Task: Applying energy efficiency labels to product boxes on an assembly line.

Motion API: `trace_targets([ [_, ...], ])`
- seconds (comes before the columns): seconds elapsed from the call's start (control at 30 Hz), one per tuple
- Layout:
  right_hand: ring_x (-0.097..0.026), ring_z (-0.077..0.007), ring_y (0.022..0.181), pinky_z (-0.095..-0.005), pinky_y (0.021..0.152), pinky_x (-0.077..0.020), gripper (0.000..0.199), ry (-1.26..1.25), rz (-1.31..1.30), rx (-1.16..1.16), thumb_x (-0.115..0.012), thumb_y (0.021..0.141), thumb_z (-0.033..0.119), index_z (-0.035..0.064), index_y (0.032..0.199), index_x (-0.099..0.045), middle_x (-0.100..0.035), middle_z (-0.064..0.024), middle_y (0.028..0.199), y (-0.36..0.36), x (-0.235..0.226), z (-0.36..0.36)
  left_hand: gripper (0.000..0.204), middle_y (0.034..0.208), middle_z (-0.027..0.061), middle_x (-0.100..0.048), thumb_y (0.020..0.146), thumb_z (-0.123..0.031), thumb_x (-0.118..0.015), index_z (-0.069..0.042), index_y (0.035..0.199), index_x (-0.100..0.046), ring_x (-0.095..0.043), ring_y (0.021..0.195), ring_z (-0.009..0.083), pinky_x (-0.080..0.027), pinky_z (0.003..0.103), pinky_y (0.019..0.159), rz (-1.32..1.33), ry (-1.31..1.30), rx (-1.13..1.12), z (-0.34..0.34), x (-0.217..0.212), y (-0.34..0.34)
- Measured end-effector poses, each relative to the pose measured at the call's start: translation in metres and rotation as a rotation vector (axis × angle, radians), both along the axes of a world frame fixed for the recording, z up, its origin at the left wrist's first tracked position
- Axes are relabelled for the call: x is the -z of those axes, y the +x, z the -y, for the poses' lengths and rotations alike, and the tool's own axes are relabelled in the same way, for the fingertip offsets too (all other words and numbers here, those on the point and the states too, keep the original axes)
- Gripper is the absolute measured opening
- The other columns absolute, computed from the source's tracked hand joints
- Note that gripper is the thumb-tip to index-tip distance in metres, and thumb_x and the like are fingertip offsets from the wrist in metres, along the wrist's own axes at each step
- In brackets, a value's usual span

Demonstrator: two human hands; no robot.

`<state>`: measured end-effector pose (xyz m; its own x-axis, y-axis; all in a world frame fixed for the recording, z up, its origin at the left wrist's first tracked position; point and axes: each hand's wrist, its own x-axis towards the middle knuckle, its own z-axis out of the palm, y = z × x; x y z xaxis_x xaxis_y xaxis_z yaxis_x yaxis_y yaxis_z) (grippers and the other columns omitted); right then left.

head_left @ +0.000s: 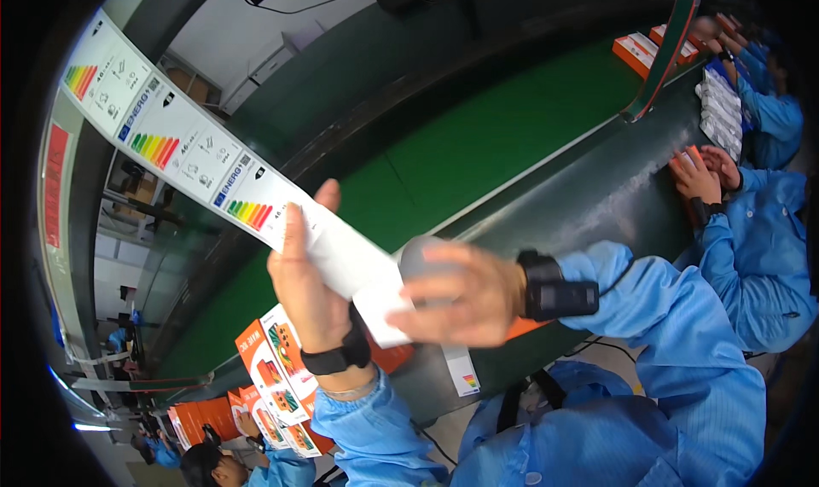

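A long white strip of energy labels (183, 142) with coloured bar charts runs from the upper left down to my hands. My left hand (307, 286) is closed on its lower part, the thumb lying over the printed face. Below that grip the strip turns blank and bends downward. My right hand (465, 295) is at this lower end, its fingers over or beside the white paper and smeared by motion. A blurred grey rounded shape (420, 261) shows by its fingers; I cannot make out what it is. Another label piece (461, 372) hangs below my right hand.
Ahead lies a green conveyor belt (444, 154) with a dark metal ledge (589, 197). Orange and white boxes (277, 359) stand by my left forearm. To the right, a co-worker's hands (704, 176) hold an orange item; farther off are more orange boxes (636, 52) and silvery packets (719, 107).
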<state>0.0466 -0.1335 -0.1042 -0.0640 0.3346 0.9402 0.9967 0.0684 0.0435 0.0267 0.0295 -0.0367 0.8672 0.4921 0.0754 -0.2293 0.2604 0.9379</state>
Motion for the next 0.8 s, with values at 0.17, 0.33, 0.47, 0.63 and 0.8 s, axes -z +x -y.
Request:
trace_targets([
  [0.17,-0.049,-0.0235,0.109,-0.047,0.093,-0.0365,0.018,-0.317,-0.408,-0.138,-0.063,0.073,0.012,0.0149,0.091,-0.066,-0.057,-0.002,0.112,-0.068,0.065,0.058,0.035,0.124,0.0147,-0.045,0.094,-0.016,-0.042,0.002,0.123,-0.04,-0.047,0.108,0.021,-0.039,0.032,0.093,0.22,0.66,-0.581,0.007,0.019,-0.018],
  [0.33,-0.046,-0.0232,0.109,-0.0505,0.094,-0.0342,0.019,-0.514,-0.722,-0.075,-0.063,0.075,0.017,0.0196,0.094,-0.063,-0.053,-0.0023,0.103,-0.103,0.091,0.089,0.045,0.123,0.0147,-0.043,0.086,-0.033,-0.053,-0.007,0.122,-0.041,-0.035,0.122,0.0311,-0.028,0.043,0.101,0.363,1.167,-0.387,0.047,0.097,-0.12],
  [0.47,-0.049,-0.0197,0.097,-0.0509,0.095,-0.0329,0.022,-0.578,-0.915,-0.05,-0.059,0.078,0.016,0.0207,0.1,-0.063,-0.05,-0.0009,0.089,-0.113,0.11,0.114,0.045,0.113,0.0148,-0.044,0.066,-0.039,-0.071,-0.011,0.097,-0.052,-0.038,0.115,0.0366,-0.023,0.056,0.099,-0.077,1.31,0.367,0.086,0.144,-0.173],
  [0.63,-0.05,-0.0178,0.088,-0.0514,0.096,-0.032,0.031,-0.619,-1.058,-0.091,-0.059,0.078,0.013,0.0186,0.108,-0.061,-0.046,-0.0012,0.083,-0.116,0.117,0.125,0.02,0.101,0.0118,-0.051,0.069,-0.013,-0.071,-0.007,0.081,-0.057,-0.047,0.104,0.0351,-0.033,0.053,0.093,-0.192,1.074,0.386,0.11,0.171,-0.178],
  [0.8,-0.059,-0.0195,0.09,-0.0311,0.081,-0.0461,0.063,-0.476,-1.665,-0.066,-0.075,0.067,0.016,0.0063,0.123,-0.046,-0.06,-0.0095,0.098,-0.097,0.131,0.14,0.008,0.102,0.0109,-0.051,0.078,-0.002,-0.064,0.001,0.082,-0.057,-0.049,0.1,0.0217,-0.038,0.033,0.088,-0.417,0.43,0.244,0.122,0.189,-0.178],
])
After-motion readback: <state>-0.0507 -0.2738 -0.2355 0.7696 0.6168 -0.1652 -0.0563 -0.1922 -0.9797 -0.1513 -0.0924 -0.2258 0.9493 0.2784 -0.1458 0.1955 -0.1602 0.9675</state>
